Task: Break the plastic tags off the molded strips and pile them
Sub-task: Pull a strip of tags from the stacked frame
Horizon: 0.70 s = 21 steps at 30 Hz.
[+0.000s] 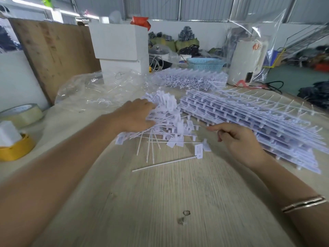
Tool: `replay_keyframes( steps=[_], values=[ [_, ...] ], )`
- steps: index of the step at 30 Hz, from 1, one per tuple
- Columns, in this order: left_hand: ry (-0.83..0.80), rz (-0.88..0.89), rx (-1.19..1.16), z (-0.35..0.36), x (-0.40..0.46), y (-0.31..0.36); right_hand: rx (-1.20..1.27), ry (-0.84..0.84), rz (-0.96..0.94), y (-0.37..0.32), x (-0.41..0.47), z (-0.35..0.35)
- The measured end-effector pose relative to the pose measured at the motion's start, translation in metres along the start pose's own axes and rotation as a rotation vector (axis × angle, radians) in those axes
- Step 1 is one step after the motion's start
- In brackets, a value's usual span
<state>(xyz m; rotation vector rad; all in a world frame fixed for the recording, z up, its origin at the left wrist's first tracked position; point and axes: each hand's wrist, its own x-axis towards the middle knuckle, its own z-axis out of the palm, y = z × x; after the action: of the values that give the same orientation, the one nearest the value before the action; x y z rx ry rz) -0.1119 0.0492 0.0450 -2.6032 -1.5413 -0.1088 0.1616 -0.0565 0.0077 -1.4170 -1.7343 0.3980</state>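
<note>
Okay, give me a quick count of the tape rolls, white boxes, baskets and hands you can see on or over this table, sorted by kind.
Tape rolls: 2, a clear tape roll and a yellow tape roll
White boxes: 2, an upper box stacked on a lower box
Blue basket: 1
Hands: 2, left hand and right hand
Total: 7

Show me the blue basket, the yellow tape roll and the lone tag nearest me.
blue basket [204, 63], head view, its front wall.
yellow tape roll [17, 148], head view, its outer side.
lone tag [199, 151], head view, its flat label.
</note>
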Motion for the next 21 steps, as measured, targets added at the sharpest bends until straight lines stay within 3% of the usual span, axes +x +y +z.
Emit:
replay_keyframes(
  steps=[2,3,7,10,16,21],
  values=[
    [-0.152,-0.006,-0.069,0.003,0.002,-0.008,-0.006,-0.005,-0.002,0.001,0.001,0.0],
    [-0.127,-0.008,-0.124,0.003,-0.001,-0.01,-0.007,-0.003,-0.005,0.0,0.001,0.0],
    [0.319,0.271,-0.177,0.001,-0.033,0.017,-0.012,0.019,-0.028,-0.001,0.001,0.0],
    [0.267,0.445,-0.053,0.008,-0.058,0.046,-0.028,0.009,-0.023,-0.001,-0.001,0.002],
    [0.229,0.431,0.004,0.028,-0.067,0.065,-0.031,-0.008,-0.031,-0.002,-0.003,0.005],
    [0.492,0.316,0.001,0.008,-0.055,0.055,-0.025,-0.012,-0.059,0.003,-0.002,0.006]
  ],
)
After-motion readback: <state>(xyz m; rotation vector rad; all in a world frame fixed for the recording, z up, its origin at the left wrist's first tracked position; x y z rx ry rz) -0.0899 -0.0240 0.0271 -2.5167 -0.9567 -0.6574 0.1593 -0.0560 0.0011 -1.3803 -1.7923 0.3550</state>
